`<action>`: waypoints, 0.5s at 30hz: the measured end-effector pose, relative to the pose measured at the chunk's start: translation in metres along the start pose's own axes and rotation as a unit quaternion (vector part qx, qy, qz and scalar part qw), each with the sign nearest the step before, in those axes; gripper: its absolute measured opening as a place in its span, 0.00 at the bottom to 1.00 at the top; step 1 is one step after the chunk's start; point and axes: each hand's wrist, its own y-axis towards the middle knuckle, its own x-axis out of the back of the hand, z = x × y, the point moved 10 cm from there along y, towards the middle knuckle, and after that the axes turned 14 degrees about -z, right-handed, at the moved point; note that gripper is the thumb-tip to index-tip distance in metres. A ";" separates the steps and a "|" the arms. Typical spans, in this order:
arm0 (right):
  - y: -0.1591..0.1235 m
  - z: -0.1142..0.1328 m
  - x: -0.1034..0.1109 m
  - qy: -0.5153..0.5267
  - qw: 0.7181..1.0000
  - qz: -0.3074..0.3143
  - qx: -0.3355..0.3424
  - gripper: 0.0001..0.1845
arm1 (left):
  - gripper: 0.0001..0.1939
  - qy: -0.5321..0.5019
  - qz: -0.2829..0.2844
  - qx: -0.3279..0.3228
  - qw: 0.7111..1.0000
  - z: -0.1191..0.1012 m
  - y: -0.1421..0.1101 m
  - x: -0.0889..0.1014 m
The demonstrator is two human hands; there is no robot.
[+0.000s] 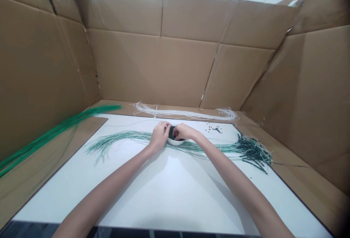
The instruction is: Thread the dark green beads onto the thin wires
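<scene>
Around the small white bowl (175,141), both hands close in from the near side, working at the dark green pieces (171,133) heaped inside it. The left hand (159,136) curls against the bowl's far-left side, fingers bent and partly closed; the right hand (183,131) arches over the heap from the other side, its fingers bent down towards it. Neither hand is spread wide, but whether either pinches a piece or grips the bowl cannot be told. The forearms (109,183) angle inward from the near edge and meet at the bowl. Green-and-white strands (123,138) run past the bowl on both sides, ending in a dark tangle (253,152) to its right. Small black beads (213,129) lie scattered beyond it, white strands (186,113) lie farther back, and a bright green bundle (54,132) lies well to its left.
</scene>
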 end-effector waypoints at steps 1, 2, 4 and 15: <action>0.002 0.001 -0.001 -0.006 1.000 -0.006 0.000 0.08 | 0.08 -0.004 -0.007 0.013 1.000 0.004 -0.003 0.000; 0.003 0.003 -0.002 -0.010 1.000 -0.009 0.001 0.08 | 0.08 -0.006 -0.019 0.023 1.000 0.008 -0.007 0.002; 0.001 0.005 -0.001 -0.007 1.000 -0.019 0.008 0.07 | 0.08 -0.010 -0.040 0.037 0.998 0.013 -0.014 0.006; -0.036 -0.002 0.029 0.184 0.960 -0.210 -0.034 0.11 | 0.08 -0.028 -0.029 0.025 0.999 0.002 -0.033 0.003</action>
